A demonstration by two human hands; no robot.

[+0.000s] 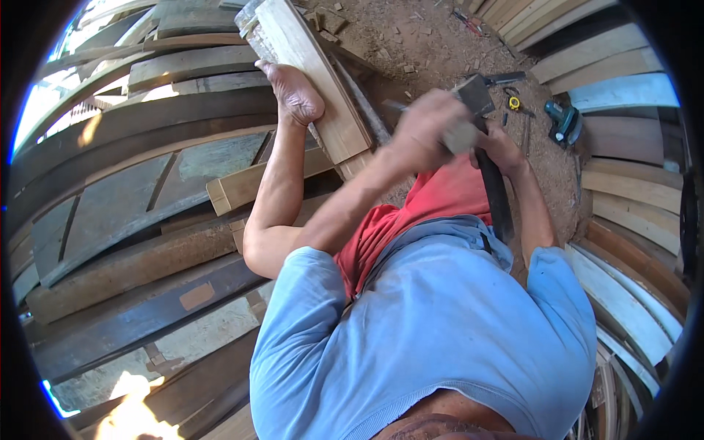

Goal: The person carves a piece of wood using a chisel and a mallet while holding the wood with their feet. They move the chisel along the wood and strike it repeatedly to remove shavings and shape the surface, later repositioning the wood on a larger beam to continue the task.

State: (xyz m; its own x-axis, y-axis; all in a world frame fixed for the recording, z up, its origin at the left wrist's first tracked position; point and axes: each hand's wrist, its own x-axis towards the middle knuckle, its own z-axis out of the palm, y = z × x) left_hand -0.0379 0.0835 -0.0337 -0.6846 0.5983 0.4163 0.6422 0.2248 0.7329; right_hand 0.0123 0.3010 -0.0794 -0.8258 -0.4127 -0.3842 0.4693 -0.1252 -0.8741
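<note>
My left hand (429,132), smeared by motion, is closed round a blurred tool with a pale round end (460,137). Just beside it, my right hand (506,150) grips a long dark bar (496,198) that slants down beside my red shorts. A grey, flat-faced block (475,95) shows above the hands; whether it belongs to the bar I cannot tell. My bare foot (297,95) rests against a pale wooden board (323,88) to the left of the hands.
Stacked planks (147,176) fill the left side, and more boards (631,183) line the right. On the dusty, chip-strewn ground (400,44) lie a yellow tape measure (514,103), a teal power tool (563,122), a dark flat tool (506,78) and a red-handled tool (471,23).
</note>
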